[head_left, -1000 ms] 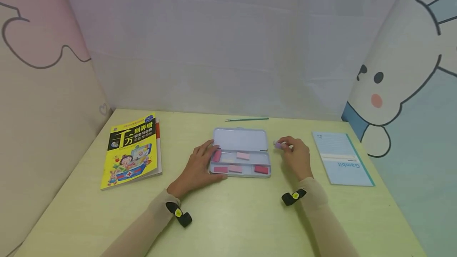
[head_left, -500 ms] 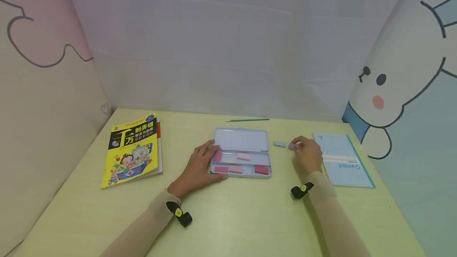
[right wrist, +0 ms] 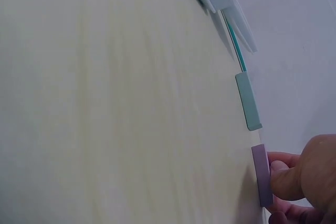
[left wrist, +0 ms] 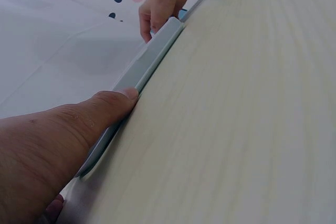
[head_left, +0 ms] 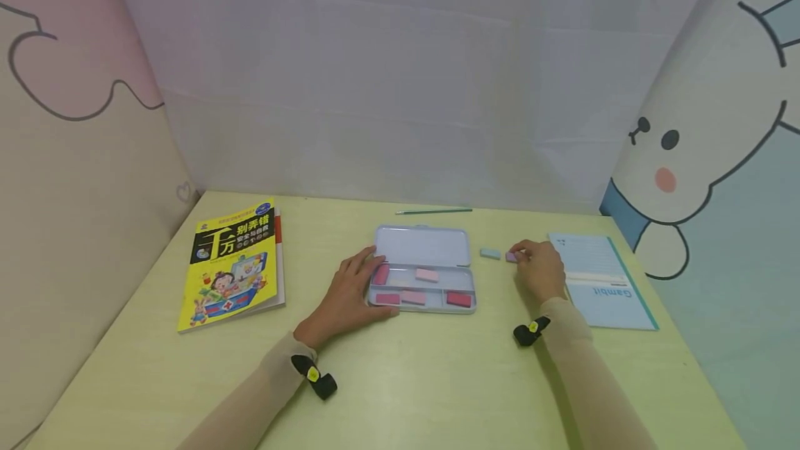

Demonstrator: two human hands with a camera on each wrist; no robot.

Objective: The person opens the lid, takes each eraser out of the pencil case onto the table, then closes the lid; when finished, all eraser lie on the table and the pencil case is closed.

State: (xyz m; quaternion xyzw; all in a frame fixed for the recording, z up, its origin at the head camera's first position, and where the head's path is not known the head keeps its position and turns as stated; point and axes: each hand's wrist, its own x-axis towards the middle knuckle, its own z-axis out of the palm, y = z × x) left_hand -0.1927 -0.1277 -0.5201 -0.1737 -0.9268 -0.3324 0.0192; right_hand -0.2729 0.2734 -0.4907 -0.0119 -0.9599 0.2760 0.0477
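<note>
A shallow white hinged case (head_left: 422, 245) lies open on the table, its lid laid back and its tray split into compartments. Several pink and red blocks, shaped like small erasers, lie in the tray, among them a dark red block (head_left: 459, 298). My left hand (head_left: 345, 292) holds the case at its left end, fingers along the side and thumb (left wrist: 113, 106) against the front edge. To the right of the case, my right hand (head_left: 541, 271) pinches a small purple block (right wrist: 262, 176) at the table surface. A pale green block (head_left: 490, 253) lies between that hand and the case.
A yellow book (head_left: 230, 266) lies on top of another book at the left. At the right is a pale blue notebook (head_left: 603, 283), close to my right hand. A green pencil (head_left: 434, 212) lies behind the case, near the back wall sheet (head_left: 400, 103).
My right hand has moved right with the purple block, away from the pale green block, which it partly covered before. For the last half second it has stayed there. My left hand stays on the case.
</note>
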